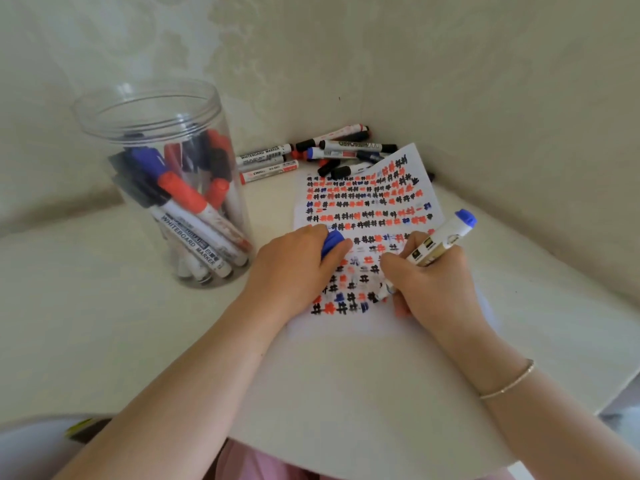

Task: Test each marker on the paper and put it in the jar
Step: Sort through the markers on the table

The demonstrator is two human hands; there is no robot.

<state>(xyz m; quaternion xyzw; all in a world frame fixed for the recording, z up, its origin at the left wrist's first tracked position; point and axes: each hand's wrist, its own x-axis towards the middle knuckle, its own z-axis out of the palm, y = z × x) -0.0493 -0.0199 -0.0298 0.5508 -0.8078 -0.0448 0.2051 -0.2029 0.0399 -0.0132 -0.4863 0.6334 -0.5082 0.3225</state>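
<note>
Right hand: I've fingers curled round the marker, tip down on the paper to test it.
Left hand: I grip the blue cap, pinning the sheet.
Jar: just left, open, ready.
Pile: untested, far corner.

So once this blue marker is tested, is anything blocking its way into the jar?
Nothing visible does. The jar stands open, no lid on it, left of the paper. The left hand holding the cap lies between.
</note>
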